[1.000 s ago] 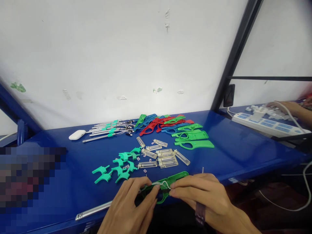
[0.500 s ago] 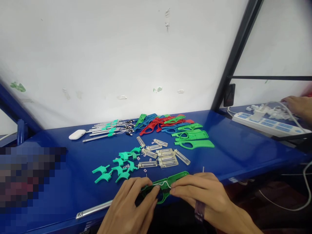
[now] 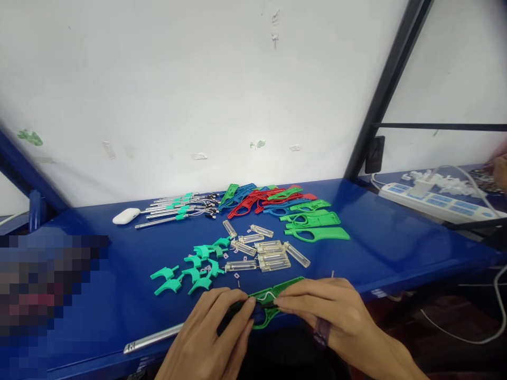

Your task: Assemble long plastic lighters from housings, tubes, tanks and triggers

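At the front edge of the blue table, both my hands are on a green lighter shell half (image 3: 271, 318) with a finger loop. My left hand (image 3: 209, 327) grips its front end, thumb and fingers pinched together. From under that hand a silver lighter tube (image 3: 154, 338) sticks out to the left. My right hand (image 3: 336, 309) is closed on the handle side, its fingertips at a thin white wire (image 3: 266, 296) that runs along the shell's inside. A small dark part near the right fingertips is mostly hidden.
Beyond my hands lie several teal triggers (image 3: 193, 274) and clear fuel tanks (image 3: 273, 259). Farther back are silver tubes with wires (image 3: 166, 214), coloured shell halves (image 3: 320, 233) and a white rounded case (image 3: 125, 216). A power strip (image 3: 435, 201) and part of another person's hand are at right.
My left thumb has drawn back slightly to the left, showing more of the shell's middle. The right fingertips shifted slightly left. The other person's hand at far right has pulled toward the edge.
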Demonstrator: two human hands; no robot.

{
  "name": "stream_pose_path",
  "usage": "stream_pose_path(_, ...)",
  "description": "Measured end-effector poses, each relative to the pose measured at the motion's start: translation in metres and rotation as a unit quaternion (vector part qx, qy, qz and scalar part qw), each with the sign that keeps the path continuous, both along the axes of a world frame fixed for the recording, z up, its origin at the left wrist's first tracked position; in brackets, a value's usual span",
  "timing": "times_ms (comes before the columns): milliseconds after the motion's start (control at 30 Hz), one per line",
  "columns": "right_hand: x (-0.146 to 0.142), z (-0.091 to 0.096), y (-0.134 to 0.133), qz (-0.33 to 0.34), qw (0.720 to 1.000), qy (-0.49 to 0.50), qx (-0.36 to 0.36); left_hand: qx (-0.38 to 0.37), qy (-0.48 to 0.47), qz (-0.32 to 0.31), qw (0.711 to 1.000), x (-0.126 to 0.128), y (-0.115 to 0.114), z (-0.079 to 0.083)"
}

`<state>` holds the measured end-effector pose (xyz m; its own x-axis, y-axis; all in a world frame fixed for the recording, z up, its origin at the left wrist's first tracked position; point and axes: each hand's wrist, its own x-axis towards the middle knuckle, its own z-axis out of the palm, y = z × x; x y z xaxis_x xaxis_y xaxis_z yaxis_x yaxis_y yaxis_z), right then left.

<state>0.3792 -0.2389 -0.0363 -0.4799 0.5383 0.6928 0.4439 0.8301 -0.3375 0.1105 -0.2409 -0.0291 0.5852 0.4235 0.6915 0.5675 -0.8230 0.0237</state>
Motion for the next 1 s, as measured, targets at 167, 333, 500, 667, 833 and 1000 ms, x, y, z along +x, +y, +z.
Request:
stream_pose_path(167,0.000,0.004,0.001,0.005,1.000,0.007,-0.026,-0.033,0.008,-0.003,0.999,-0.002,-0.002,-0.004)
stream_pose_path(333,0.000,0.004,0.001,0.004,0.999,0.001,-0.037,-0.051,0.029,-0.002,0.998,-0.006,-0.002,-0.005)
stream_pose_path(500,0.001,0.003,-0.001,-0.009,0.999,-0.010,-0.041,-0.044,0.016,-0.005,0.999,-0.005,-0.001,-0.005)
stream_pose_path(667,0.000,0.005,-0.002,-0.009,1.000,-0.005,-0.028,-0.038,0.011,-0.009,0.999,-0.003,-0.002,-0.001)
stream_pose_path(833,-0.002,0.006,-0.001,-0.013,1.000,0.007,-0.022,-0.016,0.035,0.002,0.999,-0.004,0.002,0.000)
stream_pose_path(1000,-0.008,0.008,-0.001,-0.025,0.997,0.031,-0.063,-0.003,0.072,0.015,0.997,-0.010,0.005,0.003)
